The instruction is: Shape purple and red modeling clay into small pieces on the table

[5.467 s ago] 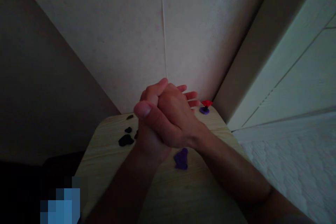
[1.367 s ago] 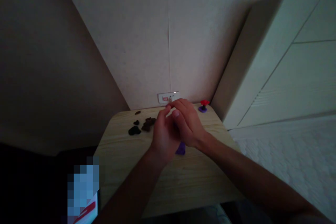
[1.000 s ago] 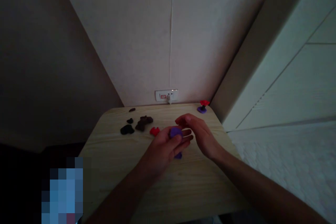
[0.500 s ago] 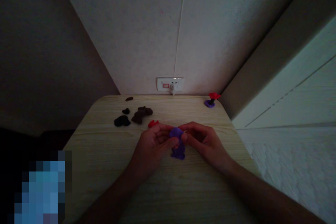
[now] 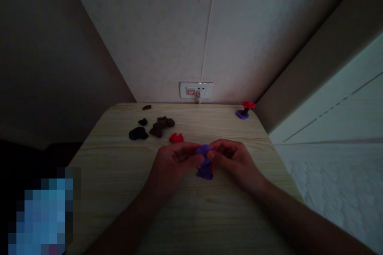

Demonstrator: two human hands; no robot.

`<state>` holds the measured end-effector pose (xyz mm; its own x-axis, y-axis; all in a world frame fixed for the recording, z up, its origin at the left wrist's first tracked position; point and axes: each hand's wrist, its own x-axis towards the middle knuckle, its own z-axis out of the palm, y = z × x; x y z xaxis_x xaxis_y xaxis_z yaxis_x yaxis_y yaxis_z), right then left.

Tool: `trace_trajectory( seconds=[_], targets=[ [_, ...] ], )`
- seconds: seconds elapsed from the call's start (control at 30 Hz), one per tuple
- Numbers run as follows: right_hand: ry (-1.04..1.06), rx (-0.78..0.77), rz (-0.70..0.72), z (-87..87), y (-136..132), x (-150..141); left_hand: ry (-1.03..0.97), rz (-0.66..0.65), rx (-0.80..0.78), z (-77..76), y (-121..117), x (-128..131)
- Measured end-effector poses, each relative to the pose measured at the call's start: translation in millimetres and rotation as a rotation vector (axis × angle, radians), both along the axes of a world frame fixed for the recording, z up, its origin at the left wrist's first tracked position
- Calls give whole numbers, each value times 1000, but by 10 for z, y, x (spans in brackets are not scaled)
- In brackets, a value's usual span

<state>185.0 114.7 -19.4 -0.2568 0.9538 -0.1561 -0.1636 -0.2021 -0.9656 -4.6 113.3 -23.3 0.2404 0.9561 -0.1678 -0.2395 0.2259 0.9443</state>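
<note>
Between my two hands is a piece of purple modelling clay point(image 5: 204, 150), pinched at its upper part. My left hand point(image 5: 176, 162) is closed on its left side, thumb and fingers pressed against it. From the right, my right hand point(image 5: 231, 159) pinches the same piece, thumb tip on its face. More purple clay point(image 5: 206, 172) shows below the fingertips, over the table; whether it is joined to the held piece I cannot tell. Just beyond my left hand lies a lump of red clay point(image 5: 176, 138).
On the wooden table point(image 5: 143, 207), black clay point(image 5: 138, 133) and brown clay lumps point(image 5: 161, 124) lie at the back left. A small figure with a red top point(image 5: 248, 105), dark stem and purple base stands at the back right corner. A wall socket point(image 5: 196, 90) holds a plug.
The view has shifted slightly. My right thumb has come further onto the purple clay, and the thin pale thing at its tip no longer shows. More of the red lump is visible.
</note>
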Motion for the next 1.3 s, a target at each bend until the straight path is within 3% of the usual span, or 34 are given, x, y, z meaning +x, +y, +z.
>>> trace_trajectory(
  seconds=[1.0,1.3],
  targets=[
    [120,-1,39,-58,-30,-15,-144,31,-55,-57,-36,50],
    [115,29,27,-48,-27,-20,-44,26,18,-108,-28,28]
  ],
)
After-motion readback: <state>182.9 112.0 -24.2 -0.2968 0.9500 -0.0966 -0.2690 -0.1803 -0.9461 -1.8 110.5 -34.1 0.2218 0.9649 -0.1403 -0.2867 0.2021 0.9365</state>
